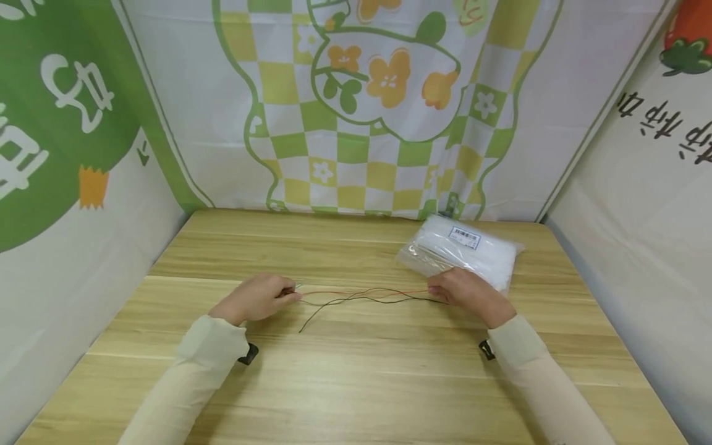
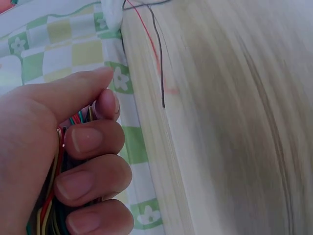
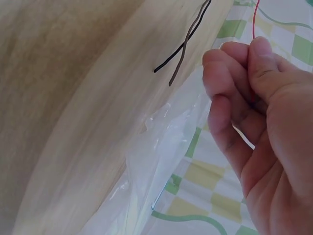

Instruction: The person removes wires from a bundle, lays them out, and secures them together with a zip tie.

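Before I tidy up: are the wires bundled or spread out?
Spread out: thin wires stretch along the table between left hand and right hand.

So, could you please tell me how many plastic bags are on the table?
1: the bag lies at the table's far right, just behind the right hand. Nothing suggests another is hidden.

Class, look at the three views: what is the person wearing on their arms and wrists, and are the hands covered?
Both arms wear long, close-fitting, pale cream sleeves reaching to the wrists. A small black device sits at each wrist, on the left and on the right. The left hand and right hand are bare: no gloves, and no rings on the fingers in view.
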